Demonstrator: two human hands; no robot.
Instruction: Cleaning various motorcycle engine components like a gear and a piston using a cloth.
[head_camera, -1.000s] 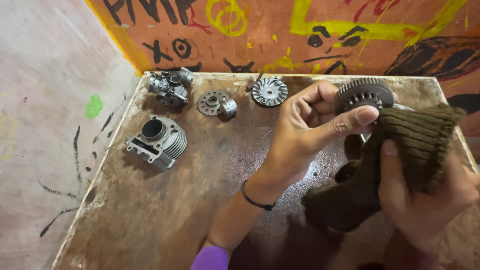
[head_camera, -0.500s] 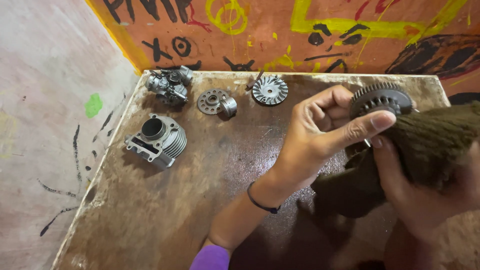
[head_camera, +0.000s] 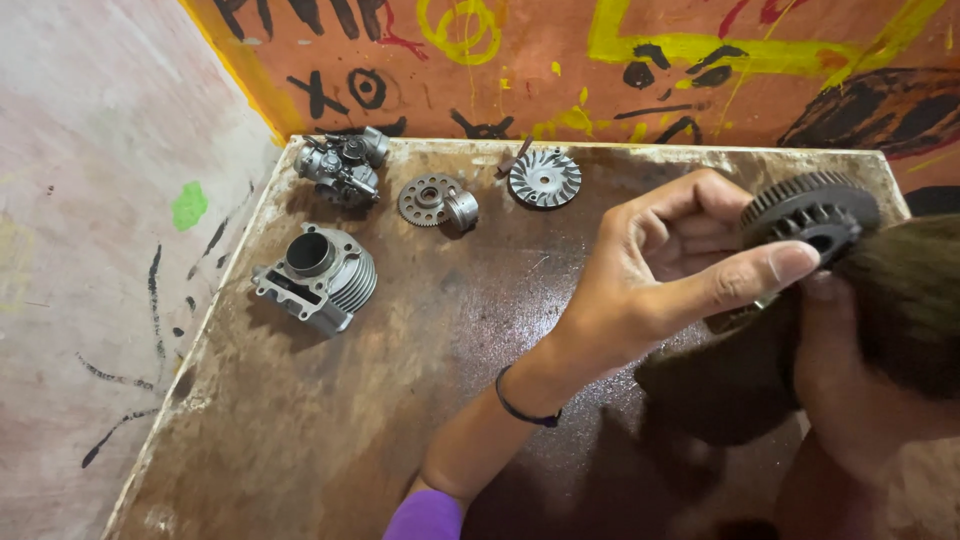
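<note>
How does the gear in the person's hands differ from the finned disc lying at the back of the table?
The dark gear is held up off the table between the left hand and the cloth-covered right hand; the finned disc lies flat on the table, untouched. The gear has fine teeth around its rim; the finned disc has curved vanes on its face. The gear looks darker, the finned disc brighter silver. Both are round metal parts.

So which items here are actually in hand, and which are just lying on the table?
In hand:
left hand gripping the dark toothed gear
right hand holding the brown knitted cloth

Lying about:
finned cylinder
carburettor
small sprocket
finned disc
</note>
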